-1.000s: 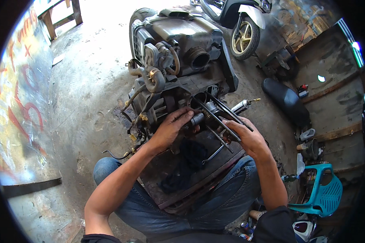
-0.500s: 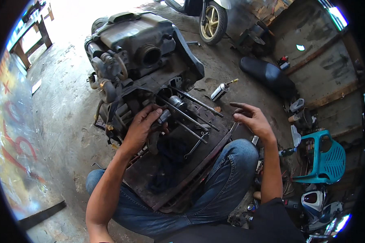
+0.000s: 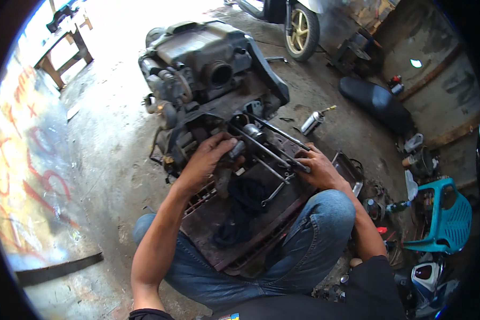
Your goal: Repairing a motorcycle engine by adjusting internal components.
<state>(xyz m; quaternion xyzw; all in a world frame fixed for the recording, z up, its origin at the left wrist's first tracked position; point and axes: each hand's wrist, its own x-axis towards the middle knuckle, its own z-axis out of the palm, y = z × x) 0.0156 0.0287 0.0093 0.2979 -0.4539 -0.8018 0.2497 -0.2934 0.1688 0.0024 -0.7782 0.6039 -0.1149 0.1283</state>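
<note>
In front of me an engine [image 3: 205,56] rests with long metal studs [image 3: 269,153] sticking out toward me. A silver piston [image 3: 253,132] sits between the studs. My left hand [image 3: 208,160] is closed on a small grey metal part [image 3: 236,150] beside the engine's left side; its exact kind I cannot make out. At the free ends of the studs, my right hand [image 3: 320,168] has its fingers bent round the tips. A wrench [image 3: 276,192] and a dark cloth [image 3: 234,213] lie on the low dark crate [image 3: 202,234] under my hands.
A spray can [image 3: 312,122] stands tilted-looking on the floor right of the engine. Farther off are a black motorcycle seat [image 3: 376,104] and a motorcycle wheel [image 3: 302,33]. A teal plastic chair [image 3: 448,218] is at the right, a painted wall [image 3: 26,176] at the left.
My right hand has moved in from the right and down onto the stud ends. My left hand keeps the grey metal part. The whole view has shifted slightly.
</note>
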